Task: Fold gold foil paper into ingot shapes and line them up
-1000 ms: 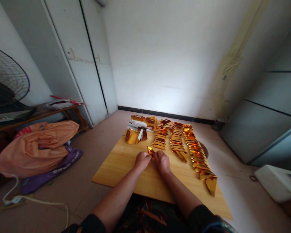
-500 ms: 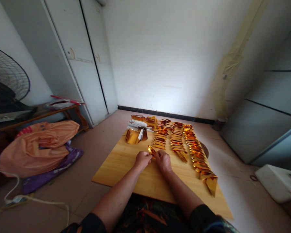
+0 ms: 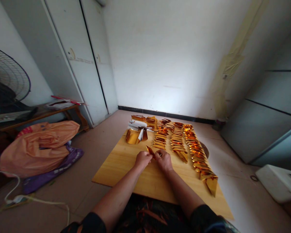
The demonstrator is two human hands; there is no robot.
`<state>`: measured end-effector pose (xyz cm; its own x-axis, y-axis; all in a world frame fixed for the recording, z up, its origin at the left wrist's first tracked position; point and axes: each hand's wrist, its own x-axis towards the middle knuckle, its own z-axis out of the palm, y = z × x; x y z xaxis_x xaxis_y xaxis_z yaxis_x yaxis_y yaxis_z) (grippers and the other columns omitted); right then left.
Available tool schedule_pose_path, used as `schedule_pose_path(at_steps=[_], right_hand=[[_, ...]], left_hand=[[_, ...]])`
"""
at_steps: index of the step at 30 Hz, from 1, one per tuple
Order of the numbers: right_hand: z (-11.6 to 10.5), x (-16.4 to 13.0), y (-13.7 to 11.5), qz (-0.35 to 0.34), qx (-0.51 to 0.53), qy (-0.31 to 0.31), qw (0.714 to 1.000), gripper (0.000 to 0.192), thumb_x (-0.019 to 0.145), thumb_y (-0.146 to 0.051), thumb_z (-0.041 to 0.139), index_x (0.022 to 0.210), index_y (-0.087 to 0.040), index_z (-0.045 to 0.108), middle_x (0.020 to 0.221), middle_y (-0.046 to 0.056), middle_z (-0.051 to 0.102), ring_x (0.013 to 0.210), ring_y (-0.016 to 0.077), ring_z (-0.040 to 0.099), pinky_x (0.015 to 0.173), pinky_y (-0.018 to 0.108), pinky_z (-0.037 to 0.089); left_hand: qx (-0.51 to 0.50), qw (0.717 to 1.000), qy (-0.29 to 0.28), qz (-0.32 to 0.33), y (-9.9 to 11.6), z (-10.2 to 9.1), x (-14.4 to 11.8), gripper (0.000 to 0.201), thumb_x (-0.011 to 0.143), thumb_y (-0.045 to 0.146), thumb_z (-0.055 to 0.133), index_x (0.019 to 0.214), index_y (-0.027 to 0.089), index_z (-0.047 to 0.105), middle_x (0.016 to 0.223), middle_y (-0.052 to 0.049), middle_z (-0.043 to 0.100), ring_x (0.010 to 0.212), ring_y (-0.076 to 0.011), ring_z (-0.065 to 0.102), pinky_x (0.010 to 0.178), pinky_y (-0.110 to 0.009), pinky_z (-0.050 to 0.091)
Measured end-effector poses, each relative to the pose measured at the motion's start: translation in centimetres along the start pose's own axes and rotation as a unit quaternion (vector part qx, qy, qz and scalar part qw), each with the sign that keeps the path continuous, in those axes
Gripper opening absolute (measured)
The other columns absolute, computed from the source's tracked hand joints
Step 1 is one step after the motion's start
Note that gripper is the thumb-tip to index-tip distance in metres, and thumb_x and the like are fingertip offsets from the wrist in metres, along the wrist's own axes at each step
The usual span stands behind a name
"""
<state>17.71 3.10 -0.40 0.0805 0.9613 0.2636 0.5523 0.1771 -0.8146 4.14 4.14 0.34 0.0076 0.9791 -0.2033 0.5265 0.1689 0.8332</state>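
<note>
two hands work at one wooden board [image 3: 116, 168]: one left hand [image 3: 142, 159] and one right hand [image 3: 165, 160], with one gold foil piece [image 3: 150, 151] pinched between them. on the board lie three long rows of folded gold pieces: one left row [image 3: 159, 138], one middle row [image 3: 177, 140] and one right row [image 3: 198, 155], each holding too many overlapping pieces to count exactly, plus one stack of unfolded gold sheets [image 3: 135, 135] and one small gold heap [image 3: 151, 121] at the far edge. around the board there is one fan [image 3: 7, 82], one orange bag [image 3: 38, 145], one purple bag [image 3: 55, 168] and one white box [image 3: 278, 183].
</note>
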Motion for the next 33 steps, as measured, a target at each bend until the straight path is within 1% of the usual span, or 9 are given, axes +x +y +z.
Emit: schedule_pose_path(at_steps=[6, 9, 12, 14, 19, 25, 29, 33], right_hand=[[0.0, -0.1, -0.1, -0.009, -0.005, -0.01, 1.0, 0.017, 0.075, -0.027, 0.052, 0.079, -0.018, 0.065, 0.078, 0.002, 0.066, 0.067, 0.013, 0.056, 0.062, 0.021, 0.042], [0.1, -0.2, -0.1, -0.01, -0.003, -0.021, 1.0, 0.016, 0.072, -0.026, 0.054, 0.081, -0.019, 0.065, 0.079, 0.001, 0.065, 0.063, 0.0121, 0.055, 0.059, 0.02, 0.042], [0.0, -0.2, -0.1, -0.015, -0.01, -0.026, 1.0, 0.013, 0.074, -0.025, 0.053, 0.077, -0.019, 0.065, 0.077, 0.0, 0.065, 0.066, 0.0128, 0.056, 0.062, 0.021, 0.042], [0.0, -0.1, -0.1, -0.025, -0.017, -0.025, 0.999, 0.016, 0.077, -0.025, 0.05, 0.073, -0.019, 0.064, 0.076, 0.001, 0.065, 0.069, 0.0135, 0.057, 0.065, 0.021, 0.042], [0.2, 0.0, 0.3, -0.006, -0.049, -0.005, 0.999, 0.023, 0.081, -0.025, 0.045, 0.065, -0.019, 0.061, 0.067, 0.0, 0.062, 0.063, 0.0127, 0.053, 0.059, 0.021, 0.037], [0.5, 0.1, 0.8, 0.0, -0.043, 0.01, 0.999, 0.023, 0.081, -0.025, 0.043, 0.065, -0.02, 0.06, 0.065, 0.0, 0.061, 0.062, 0.0131, 0.053, 0.057, 0.021, 0.037], [0.5, 0.1, 0.9, 0.004, -0.026, 0.007, 1.0, 0.022, 0.079, -0.026, 0.043, 0.066, -0.02, 0.06, 0.065, 0.0, 0.062, 0.062, 0.0135, 0.054, 0.058, 0.021, 0.038], [0.3, 0.0, 0.6, 0.009, -0.005, -0.001, 1.0, 0.02, 0.076, -0.026, 0.044, 0.065, -0.02, 0.06, 0.066, 0.0, 0.063, 0.063, 0.014, 0.054, 0.059, 0.021, 0.039]], left_hand=[[0.018, 1.0, 0.008, 0.013, -0.5, 0.2, 0.3, 0.023, 0.076, 0.028, 0.054, 0.061, 0.014, 0.064, 0.05, 0.0, 0.058, 0.048, -0.0103, 0.054, 0.046, -0.02, 0.033], [0.025, 0.999, 0.01, 0.019, -0.5, 0.2, 0.3, 0.023, 0.076, 0.028, 0.053, 0.06, 0.014, 0.064, 0.051, -0.001, 0.06, 0.05, -0.0109, 0.055, 0.047, -0.02, 0.033], [0.03, 0.999, 0.006, 0.029, -0.3, 0.0, 0.0, 0.021, 0.074, 0.025, 0.053, 0.06, 0.014, 0.064, 0.051, 0.0, 0.06, 0.051, -0.0112, 0.056, 0.048, -0.02, 0.033], [0.031, 0.999, 0.006, 0.037, -0.2, 0.0, -0.2, 0.019, 0.073, 0.024, 0.054, 0.06, 0.015, 0.063, 0.051, 0.0, 0.06, 0.051, -0.0113, 0.055, 0.049, -0.02, 0.033], [0.027, 0.998, 0.008, 0.05, -0.2, 0.0, -0.4, 0.017, 0.072, 0.021, 0.053, 0.058, 0.015, 0.06, 0.051, 0.002, 0.057, 0.051, -0.0102, 0.052, 0.048, -0.02, 0.031], [0.008, 0.999, -0.014, 0.037, 0.0, -0.3, -0.2, 0.02, 0.074, 0.026, 0.056, 0.058, 0.014, 0.058, 0.049, 0.003, 0.055, 0.046, -0.0087, 0.049, 0.045, -0.019, 0.031], [-0.002, 0.999, -0.034, 0.033, 0.0, -0.6, -0.2, 0.02, 0.075, 0.028, 0.056, 0.061, 0.014, 0.059, 0.05, 0.003, 0.055, 0.042, -0.0074, 0.047, 0.044, -0.019, 0.032], [0.006, 0.999, -0.034, 0.037, -0.4, -0.5, 0.0, 0.019, 0.073, 0.028, 0.055, 0.061, 0.014, 0.059, 0.049, 0.003, 0.055, 0.042, -0.0081, 0.047, 0.044, -0.019, 0.033]])
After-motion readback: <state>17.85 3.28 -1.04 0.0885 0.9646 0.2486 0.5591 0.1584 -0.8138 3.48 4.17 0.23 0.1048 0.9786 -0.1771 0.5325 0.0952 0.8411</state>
